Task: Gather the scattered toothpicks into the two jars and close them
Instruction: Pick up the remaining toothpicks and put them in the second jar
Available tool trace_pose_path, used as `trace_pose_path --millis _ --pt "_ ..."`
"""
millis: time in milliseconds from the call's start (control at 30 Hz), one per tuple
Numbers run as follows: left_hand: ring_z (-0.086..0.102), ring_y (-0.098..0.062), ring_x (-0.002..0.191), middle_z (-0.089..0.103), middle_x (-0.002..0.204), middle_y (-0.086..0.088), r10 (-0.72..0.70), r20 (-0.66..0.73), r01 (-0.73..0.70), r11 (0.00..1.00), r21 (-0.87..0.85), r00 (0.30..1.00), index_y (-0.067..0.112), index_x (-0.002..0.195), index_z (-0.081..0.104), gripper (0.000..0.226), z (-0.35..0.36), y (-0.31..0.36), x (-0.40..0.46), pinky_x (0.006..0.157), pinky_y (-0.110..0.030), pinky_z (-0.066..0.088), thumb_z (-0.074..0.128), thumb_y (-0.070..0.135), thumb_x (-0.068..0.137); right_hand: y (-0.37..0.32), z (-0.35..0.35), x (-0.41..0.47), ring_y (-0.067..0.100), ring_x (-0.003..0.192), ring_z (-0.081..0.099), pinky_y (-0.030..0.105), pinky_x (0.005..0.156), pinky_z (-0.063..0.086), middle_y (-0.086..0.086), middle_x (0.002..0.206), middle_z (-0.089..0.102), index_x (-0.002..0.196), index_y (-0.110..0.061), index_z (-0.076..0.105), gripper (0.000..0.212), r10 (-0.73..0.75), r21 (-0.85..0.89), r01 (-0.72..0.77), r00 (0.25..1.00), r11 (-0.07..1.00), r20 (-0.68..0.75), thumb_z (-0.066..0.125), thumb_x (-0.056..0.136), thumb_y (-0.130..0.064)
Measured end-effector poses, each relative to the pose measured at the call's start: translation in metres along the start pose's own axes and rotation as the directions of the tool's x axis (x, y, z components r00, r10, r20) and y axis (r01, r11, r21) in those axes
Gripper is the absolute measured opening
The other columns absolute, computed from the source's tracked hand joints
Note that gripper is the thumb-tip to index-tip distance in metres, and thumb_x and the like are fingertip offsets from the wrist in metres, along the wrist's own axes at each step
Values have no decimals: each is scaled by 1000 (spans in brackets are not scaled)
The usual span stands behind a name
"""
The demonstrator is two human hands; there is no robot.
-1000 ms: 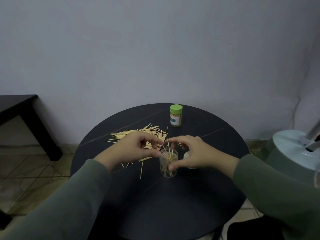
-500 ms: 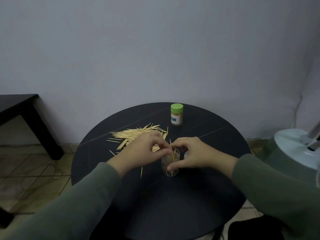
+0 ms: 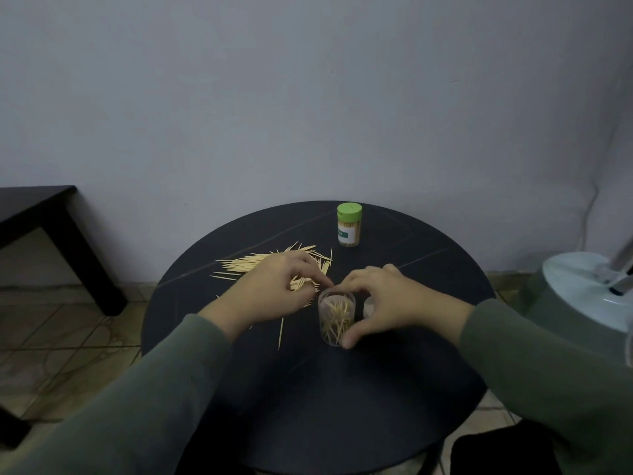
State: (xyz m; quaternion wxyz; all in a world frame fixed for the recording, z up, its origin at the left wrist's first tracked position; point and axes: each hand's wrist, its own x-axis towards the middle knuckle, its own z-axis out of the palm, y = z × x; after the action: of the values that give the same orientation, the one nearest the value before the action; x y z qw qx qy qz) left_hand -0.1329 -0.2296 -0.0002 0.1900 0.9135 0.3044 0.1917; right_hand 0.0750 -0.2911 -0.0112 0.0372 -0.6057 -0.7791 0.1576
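Clear jar [image 3: 335, 318], gripped by the right hand [image 3: 383, 299], should stay steady while left fingers [image 3: 317, 281], curled at the toothpicks [image 3: 270, 265] at 10 o'clock, pinch small aligned bunches.

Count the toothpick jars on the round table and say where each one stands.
2. The green-lidded jar stands closed at the far edge; the open clear jar is nearer, held by the right hand. None seem hidden.

Both arms wear long olive-green sleeves [image 3: 144, 399] of plain, soft fabric. Cuffs end at the wrists, well behind the fingers. Left hand [image 3: 274, 296] and right hand [image 3: 387, 299] are bare; no rings or watch visible.
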Motion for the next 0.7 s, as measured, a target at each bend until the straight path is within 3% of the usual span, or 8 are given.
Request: trace_pose_path --millis 100,200,333,400,567,700 --pt "54 4 80 59 90 19 -171 -49 175 980 95 984 34 94 68 14 -4 -4 -1 69 -17 39 59 25 89 7 -14 -4 13 133 31 40 110 22 -11 146 36 147 -43 26 80 3 -163 7 998 987 59 67 80 -55" --pt "58 -8 85 62 90 11 -434 40 405 866 293 900 32 86 61 5 -4 -9 -3 73 -25 47 60 37 87 23 -21 0 13 130 38 41 110 26 -9 142 42 143 -43 36 58 71 -165 -83 995 983 -76 60 91 -35" --pt "62 -14 82 65 82 7 -653 258 461 711 531 712 18 90 70 36 -2 -8 -6 79 -32 53 70 52 78 40 -11 12 16 121 47 41 106 31 -6 130 52 129 -36 54 37 202 -236 -238 965 942 -168 60 93 -29" --pt "62 -13 78 67 80 7 -672 309 445 702 556 673 16 91 74 35 0 -7 -6 79 -33 52 73 49 77 46 -4 19 17 118 49 41 104 33 -4 126 54 126 -34 56 33 236 -259 -274 957 926 -169 59 94 -31" --pt "63 -20 98 68 100 2 -641 300 427 724 542 706 18 102 72 25 5 -2 -5 87 -39 54 73 31 80 50 6 33 21 125 44 44 105 33 -2 135 49 136 -33 47 42 213 -288 -282 945 915 -247 56 95 -34" --pt "61 -18 98 65 95 7 -598 255 417 749 515 760 28 82 68 2 11 -7 0 82 -34 53 70 27 82 50 11 42 19 120 48 43 102 31 -5 131 55 129 -34 55 31 202 -242 -259 950 935 -237 51 98 -32"
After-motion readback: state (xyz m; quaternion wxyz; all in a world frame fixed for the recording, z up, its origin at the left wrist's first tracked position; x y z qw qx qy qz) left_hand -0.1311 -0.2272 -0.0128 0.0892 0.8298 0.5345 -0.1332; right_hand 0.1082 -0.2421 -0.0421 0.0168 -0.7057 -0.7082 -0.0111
